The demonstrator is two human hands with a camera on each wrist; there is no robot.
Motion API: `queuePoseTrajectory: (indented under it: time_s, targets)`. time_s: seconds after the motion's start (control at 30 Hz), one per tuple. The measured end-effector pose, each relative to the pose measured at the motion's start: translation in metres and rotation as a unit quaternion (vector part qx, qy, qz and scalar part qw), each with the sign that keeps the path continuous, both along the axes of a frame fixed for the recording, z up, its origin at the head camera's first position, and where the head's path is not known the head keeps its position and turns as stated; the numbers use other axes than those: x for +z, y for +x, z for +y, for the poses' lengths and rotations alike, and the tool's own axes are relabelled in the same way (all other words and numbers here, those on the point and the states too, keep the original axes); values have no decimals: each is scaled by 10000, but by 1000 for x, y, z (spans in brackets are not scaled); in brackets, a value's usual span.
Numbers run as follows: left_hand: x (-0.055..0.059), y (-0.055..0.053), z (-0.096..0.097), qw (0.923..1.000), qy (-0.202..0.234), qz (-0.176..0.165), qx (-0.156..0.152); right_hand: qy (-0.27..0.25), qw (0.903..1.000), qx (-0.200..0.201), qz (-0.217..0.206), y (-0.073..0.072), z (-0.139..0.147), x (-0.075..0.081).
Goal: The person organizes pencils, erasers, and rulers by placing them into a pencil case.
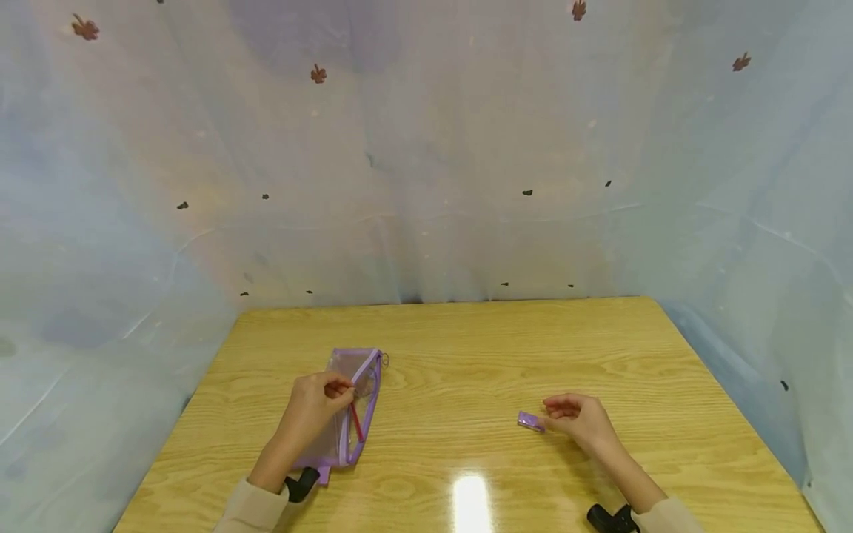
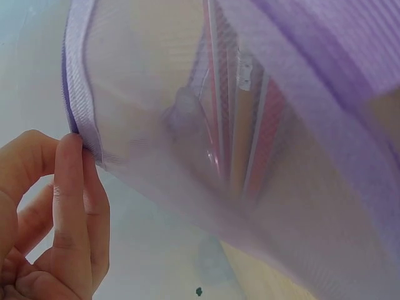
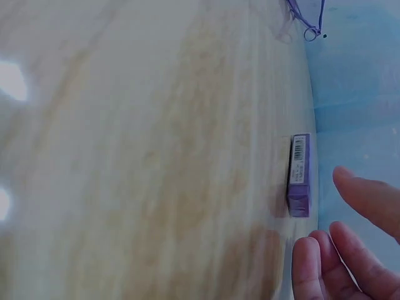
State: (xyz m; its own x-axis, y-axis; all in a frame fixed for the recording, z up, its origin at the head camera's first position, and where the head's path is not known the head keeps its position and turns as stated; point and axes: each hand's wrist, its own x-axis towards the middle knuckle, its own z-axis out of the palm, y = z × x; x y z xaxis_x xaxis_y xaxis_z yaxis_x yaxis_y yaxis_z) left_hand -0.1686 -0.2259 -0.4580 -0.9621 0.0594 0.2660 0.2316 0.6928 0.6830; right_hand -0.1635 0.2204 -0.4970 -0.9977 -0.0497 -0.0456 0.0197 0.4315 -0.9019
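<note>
A see-through pencil case (image 1: 343, 437) with lilac trim stands on the left of the table. My left hand (image 1: 313, 407) pinches its trimmed edge between thumb and fingers. Through the clear side, the left wrist view shows a pencil (image 2: 242, 125) with a white eraser end, beside pink-red sticks whose kind I cannot tell. My right hand (image 1: 583, 422) hovers beside a small purple box (image 1: 530, 421) on the table. In the right wrist view, a barcode label marks that box (image 3: 299, 169), and the thumb and fingers are spread apart with nothing between them.
The wooden table (image 1: 453, 355) has bare surface between the case and the purple box. A pale patterned curtain (image 1: 426, 252) hangs behind it and along both sides. A metal ring (image 1: 385, 360) hangs at the case's far corner.
</note>
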Motion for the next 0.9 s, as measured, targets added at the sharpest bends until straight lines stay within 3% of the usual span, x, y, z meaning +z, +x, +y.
queuePoseTrajectory:
  time_s: [0.47,0.9]
  targets:
    - [-3,0,-1,10000,-29,30,-36,-201,9996,201,-50,4,-1,-5]
    - [-3,-1,-1,9999,-29,128,-45,93,9988,454,144,4,-4,-7]
